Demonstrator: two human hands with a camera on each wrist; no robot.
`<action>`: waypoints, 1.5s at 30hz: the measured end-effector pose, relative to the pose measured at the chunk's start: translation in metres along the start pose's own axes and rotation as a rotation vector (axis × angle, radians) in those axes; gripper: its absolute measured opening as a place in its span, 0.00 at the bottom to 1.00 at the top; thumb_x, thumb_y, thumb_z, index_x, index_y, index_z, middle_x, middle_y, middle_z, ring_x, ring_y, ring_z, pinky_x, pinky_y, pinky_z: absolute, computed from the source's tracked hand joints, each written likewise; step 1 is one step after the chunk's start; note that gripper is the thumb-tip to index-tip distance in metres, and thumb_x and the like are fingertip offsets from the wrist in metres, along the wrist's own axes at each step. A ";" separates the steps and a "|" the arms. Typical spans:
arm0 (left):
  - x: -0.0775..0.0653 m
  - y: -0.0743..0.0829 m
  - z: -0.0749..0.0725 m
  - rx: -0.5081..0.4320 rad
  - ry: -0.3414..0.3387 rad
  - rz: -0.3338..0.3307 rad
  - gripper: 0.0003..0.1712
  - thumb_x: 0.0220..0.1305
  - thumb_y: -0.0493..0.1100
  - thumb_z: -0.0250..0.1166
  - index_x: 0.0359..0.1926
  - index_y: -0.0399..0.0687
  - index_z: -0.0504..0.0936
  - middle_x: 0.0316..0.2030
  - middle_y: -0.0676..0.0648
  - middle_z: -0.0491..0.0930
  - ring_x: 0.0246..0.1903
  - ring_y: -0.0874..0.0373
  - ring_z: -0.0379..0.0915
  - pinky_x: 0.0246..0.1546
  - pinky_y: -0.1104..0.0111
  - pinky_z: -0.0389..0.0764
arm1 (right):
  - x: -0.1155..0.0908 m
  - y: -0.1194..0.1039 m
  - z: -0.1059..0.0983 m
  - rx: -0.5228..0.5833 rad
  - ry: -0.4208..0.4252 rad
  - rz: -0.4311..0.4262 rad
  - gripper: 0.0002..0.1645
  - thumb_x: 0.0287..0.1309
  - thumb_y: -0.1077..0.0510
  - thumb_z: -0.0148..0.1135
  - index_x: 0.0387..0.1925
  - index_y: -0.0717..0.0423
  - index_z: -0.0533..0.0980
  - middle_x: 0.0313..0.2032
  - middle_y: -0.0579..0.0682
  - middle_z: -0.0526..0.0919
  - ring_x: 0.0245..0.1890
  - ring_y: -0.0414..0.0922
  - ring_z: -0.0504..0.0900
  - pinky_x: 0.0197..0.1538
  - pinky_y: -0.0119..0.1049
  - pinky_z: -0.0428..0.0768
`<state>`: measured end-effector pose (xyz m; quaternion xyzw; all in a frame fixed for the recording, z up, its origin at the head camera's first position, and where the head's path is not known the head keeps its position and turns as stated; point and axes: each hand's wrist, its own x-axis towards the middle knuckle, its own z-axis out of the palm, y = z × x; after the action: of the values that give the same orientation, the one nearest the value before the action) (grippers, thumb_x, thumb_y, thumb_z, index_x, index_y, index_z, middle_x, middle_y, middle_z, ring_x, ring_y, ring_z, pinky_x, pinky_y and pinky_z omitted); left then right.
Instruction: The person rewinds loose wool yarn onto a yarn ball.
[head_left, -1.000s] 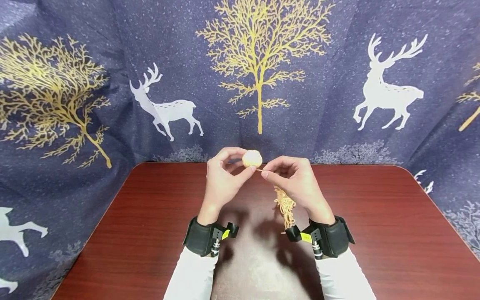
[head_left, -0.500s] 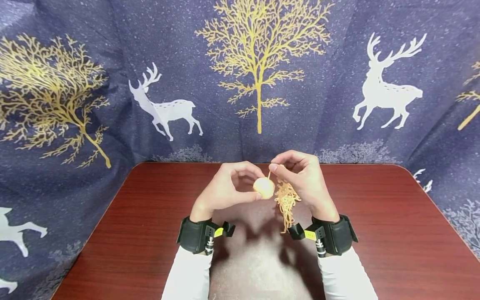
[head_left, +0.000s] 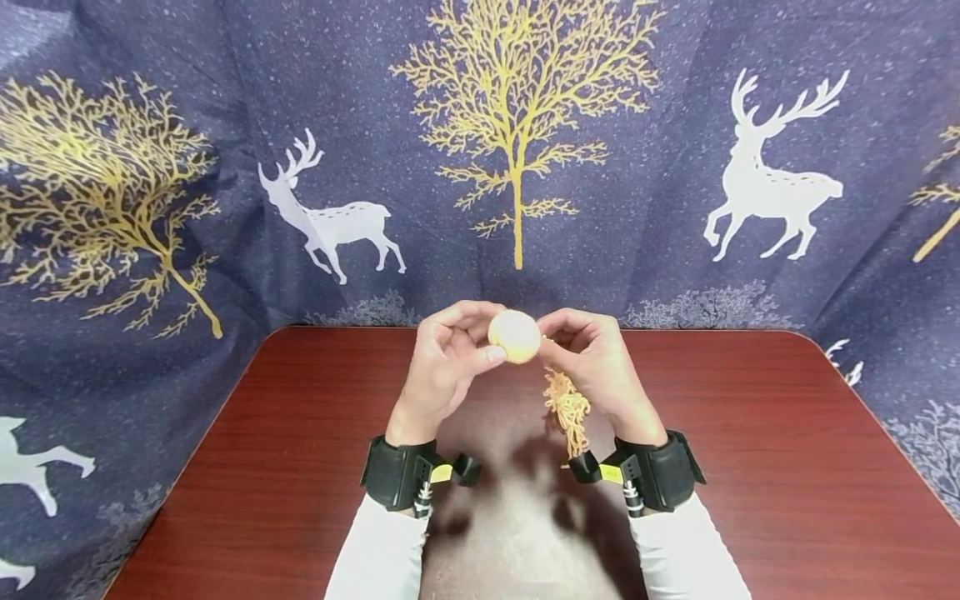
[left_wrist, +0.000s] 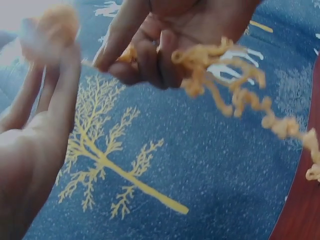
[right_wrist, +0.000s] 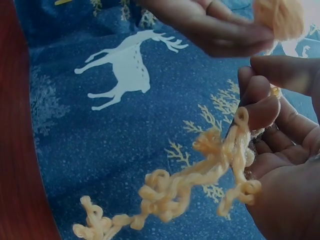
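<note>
My left hand [head_left: 442, 358] holds a small pale yellow ball of yarn [head_left: 514, 336] above the table, gripped between thumb and fingers. Close by on the right, my right hand [head_left: 603, 362] pinches the yarn strand, its fingertips right at the ball's edge in the head view. A short taut strand [left_wrist: 88, 64] runs between the ball and the right fingers in the left wrist view. Below the right hand hangs a bunch of loose, curly yarn [head_left: 567, 408]. The right wrist view shows this kinked yarn [right_wrist: 170, 192] trailing from the curled fingers, and the ball [right_wrist: 282, 19] above them.
A reddish-brown table [head_left: 315, 433] lies under both hands, its front middle part greyish and shiny. Behind it hangs a dark blue cloth [head_left: 592, 233] printed with white deer and golden trees. Both wrists wear black camera bands [head_left: 401, 472].
The left hand dips toward the body with the ball, then rises again. The right hand passes over the ball and comes back down beside it, still pinching the strand.
</note>
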<state>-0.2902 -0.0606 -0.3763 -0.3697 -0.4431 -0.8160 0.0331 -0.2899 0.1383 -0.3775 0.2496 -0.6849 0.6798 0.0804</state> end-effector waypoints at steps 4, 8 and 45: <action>0.001 -0.001 0.004 -0.068 0.188 0.015 0.24 0.53 0.20 0.60 0.47 0.43 0.85 0.45 0.45 0.86 0.45 0.55 0.82 0.45 0.69 0.85 | 0.000 -0.002 0.006 -0.067 -0.011 -0.003 0.03 0.58 0.69 0.70 0.36 0.64 0.83 0.30 0.49 0.86 0.25 0.39 0.78 0.26 0.28 0.77; 0.003 -0.001 0.005 0.004 0.345 0.046 0.21 0.54 0.19 0.62 0.46 0.40 0.85 0.44 0.44 0.85 0.44 0.55 0.83 0.46 0.68 0.85 | -0.001 -0.005 0.009 -0.119 -0.017 0.000 0.03 0.58 0.68 0.71 0.35 0.63 0.84 0.30 0.49 0.86 0.24 0.40 0.77 0.25 0.29 0.77; 0.008 -0.009 -0.002 0.217 0.514 -0.030 0.20 0.57 0.19 0.63 0.52 0.24 0.78 0.40 0.43 0.81 0.37 0.56 0.83 0.40 0.62 0.89 | -0.005 -0.013 0.012 -0.145 -0.074 -0.027 0.04 0.57 0.68 0.71 0.34 0.59 0.84 0.29 0.51 0.85 0.22 0.42 0.78 0.23 0.31 0.78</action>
<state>-0.3004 -0.0549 -0.3783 -0.1381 -0.5104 -0.8313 0.1715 -0.2769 0.1288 -0.3687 0.2773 -0.7312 0.6178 0.0823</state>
